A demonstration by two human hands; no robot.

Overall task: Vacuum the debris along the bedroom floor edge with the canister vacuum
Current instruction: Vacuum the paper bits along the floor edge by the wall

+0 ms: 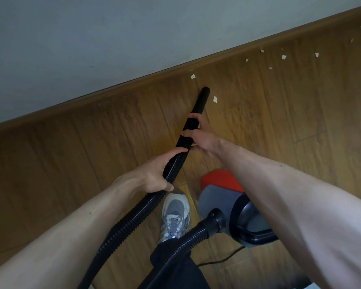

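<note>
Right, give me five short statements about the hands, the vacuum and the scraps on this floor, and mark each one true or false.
1. The right hand grips the rigid black tube. True.
2. The left hand holds the canister's handle. False: it grips the ribbed hose, just behind the tube.
3. The tube's open end covers a paper scrap. False: the nearest scraps lie beside and beyond it, uncovered.
4. More scraps lie scattered to the right along the baseboard. True.
5. The canister vacuum sits on the floor to the right of the grey shoe. True.
</note>
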